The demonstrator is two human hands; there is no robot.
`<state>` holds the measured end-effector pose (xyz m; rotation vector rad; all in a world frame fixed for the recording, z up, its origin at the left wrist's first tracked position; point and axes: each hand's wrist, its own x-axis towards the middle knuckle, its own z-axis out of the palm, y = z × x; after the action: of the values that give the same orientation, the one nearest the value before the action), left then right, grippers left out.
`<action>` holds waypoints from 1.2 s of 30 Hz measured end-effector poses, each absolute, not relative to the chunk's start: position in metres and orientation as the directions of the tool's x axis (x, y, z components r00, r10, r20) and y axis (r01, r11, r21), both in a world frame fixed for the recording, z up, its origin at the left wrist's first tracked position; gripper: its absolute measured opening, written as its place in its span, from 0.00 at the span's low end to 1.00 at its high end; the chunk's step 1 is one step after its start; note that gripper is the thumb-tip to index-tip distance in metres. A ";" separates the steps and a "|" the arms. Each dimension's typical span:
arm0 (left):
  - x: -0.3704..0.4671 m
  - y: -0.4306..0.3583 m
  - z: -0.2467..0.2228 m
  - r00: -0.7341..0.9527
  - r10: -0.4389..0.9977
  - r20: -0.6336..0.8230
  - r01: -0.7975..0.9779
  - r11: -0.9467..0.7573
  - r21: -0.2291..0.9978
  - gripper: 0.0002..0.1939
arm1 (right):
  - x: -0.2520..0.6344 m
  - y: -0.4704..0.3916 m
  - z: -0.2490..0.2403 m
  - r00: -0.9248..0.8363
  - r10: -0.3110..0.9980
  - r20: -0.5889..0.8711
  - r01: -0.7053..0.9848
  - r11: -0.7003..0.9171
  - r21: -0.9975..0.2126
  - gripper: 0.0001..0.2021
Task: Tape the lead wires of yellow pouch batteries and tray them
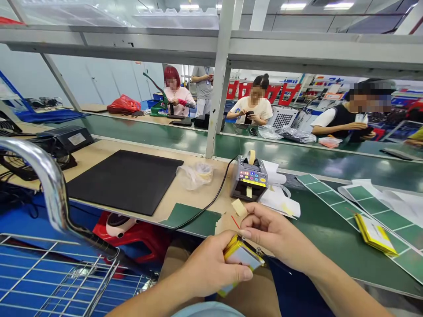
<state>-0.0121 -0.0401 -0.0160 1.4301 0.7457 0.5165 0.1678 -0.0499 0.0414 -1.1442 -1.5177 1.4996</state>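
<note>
My left hand [211, 264] is closed around a pouch battery pack [246, 259] with yellow edges and a silvery white face, held tilted above my lap. Thin wires show at its upper end. My right hand [277, 231] is beside that end, thumb and fingers pinched on a thin red wire [235, 221] whose tip sticks out to the upper left. A short piece of cream tape [239, 208] clings to a fingertip of the same hand. Just beyond stands a tape dispenser [249, 178], with a strip of tape poking from its front slot.
More yellow-edged battery packs [376, 235] lie at the right on green-and-white sheets [333, 200]. A black mat [127, 180], a clear plastic bag [197, 175] and a black cable cross the bench. A chrome-handled wire cart [54, 193] stands left. Co-workers sit across the green line.
</note>
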 end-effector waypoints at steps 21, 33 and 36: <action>0.007 -0.041 -0.009 0.732 0.636 -0.245 0.022 0.338 0.941 0.18 | 0.220 -0.044 0.077 -0.661 0.750 -0.028 0.561 0.470 -0.682 0.15; 0.004 -0.043 -0.009 0.760 0.603 -0.241 0.060 0.303 0.951 0.18 | 0.193 -0.030 0.083 -0.808 0.584 -0.080 0.507 0.617 -0.602 0.09; 0.003 -0.043 -0.008 0.758 0.606 -0.241 0.079 0.282 0.956 0.18 | 0.190 -0.028 0.084 -0.819 0.568 -0.084 0.500 0.632 -0.592 0.09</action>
<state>0.0029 -0.0431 -0.0077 1.2543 0.6558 0.3893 0.1899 -0.0277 0.0840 -0.8988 -2.7376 0.9417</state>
